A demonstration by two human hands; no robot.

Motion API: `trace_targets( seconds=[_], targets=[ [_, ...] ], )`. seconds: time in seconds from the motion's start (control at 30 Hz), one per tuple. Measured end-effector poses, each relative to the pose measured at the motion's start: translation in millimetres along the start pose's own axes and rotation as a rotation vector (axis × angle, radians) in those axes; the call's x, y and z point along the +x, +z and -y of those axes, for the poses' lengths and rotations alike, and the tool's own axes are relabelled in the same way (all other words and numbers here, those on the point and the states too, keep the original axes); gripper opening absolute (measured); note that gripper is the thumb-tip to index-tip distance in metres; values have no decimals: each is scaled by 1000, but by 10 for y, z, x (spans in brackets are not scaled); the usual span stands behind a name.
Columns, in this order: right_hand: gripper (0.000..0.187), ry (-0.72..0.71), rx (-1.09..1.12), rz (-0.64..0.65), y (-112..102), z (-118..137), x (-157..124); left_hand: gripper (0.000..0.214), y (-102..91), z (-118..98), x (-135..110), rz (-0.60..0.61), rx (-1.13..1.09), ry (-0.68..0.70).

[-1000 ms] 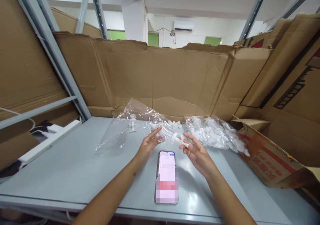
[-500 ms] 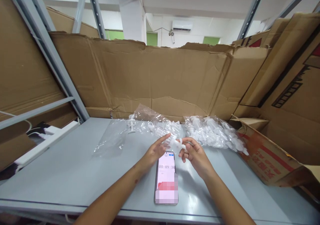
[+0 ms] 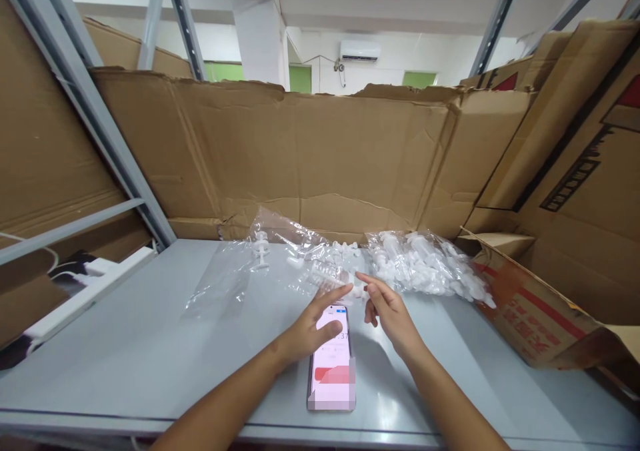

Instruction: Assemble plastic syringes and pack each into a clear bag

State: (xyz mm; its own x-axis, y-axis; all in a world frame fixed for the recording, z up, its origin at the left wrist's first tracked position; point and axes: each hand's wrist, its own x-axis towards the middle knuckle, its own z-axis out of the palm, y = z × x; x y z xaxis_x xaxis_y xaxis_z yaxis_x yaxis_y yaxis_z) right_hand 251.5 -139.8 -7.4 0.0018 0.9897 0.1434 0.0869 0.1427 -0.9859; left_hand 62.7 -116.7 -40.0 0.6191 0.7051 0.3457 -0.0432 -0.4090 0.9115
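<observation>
My left hand [image 3: 315, 324] hovers over the top of a phone [image 3: 333, 391], its fingers stretched and its thumb apart. Its fingertips come close to a small white plastic piece [image 3: 358, 292]; whether they touch it I cannot tell. On the other side, my right hand [image 3: 387, 311] has the piece at its thumb and curled fingers, with the index finger pointing out to the left. The fingers partly hide the piece. Just beyond the hands lie loose white plastic parts [image 3: 345, 252] and a clear ridged piece [image 3: 323, 274].
A clear bag full of white parts [image 3: 425, 264] lies at the back right. An open clear bag [image 3: 220, 284] and an upright white part [image 3: 261, 251] are at back left. Cardboard [image 3: 320, 151] walls the back. A carton [image 3: 540, 324] stands right, a power strip [image 3: 95, 291] left.
My left hand has shifted right and its thumb has spread over the phone screen. My right index finger has straightened. The white piece has dropped slightly and shows less between the hands.
</observation>
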Motion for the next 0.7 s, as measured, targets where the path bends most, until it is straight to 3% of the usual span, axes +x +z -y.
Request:
trace_targets(
  seconds=[0.3,0.47,0.7],
  targets=[
    [30,39,162,-26,40,3,15,63,-4,16,-9,-2,145,-8],
    [24,81,308,106,0,17,-1,64,-31,23,-14,-33,108,-17],
    [42,120,253,226,12,43,-31,62,-11,15,-20,-26,134,12]
  ],
)
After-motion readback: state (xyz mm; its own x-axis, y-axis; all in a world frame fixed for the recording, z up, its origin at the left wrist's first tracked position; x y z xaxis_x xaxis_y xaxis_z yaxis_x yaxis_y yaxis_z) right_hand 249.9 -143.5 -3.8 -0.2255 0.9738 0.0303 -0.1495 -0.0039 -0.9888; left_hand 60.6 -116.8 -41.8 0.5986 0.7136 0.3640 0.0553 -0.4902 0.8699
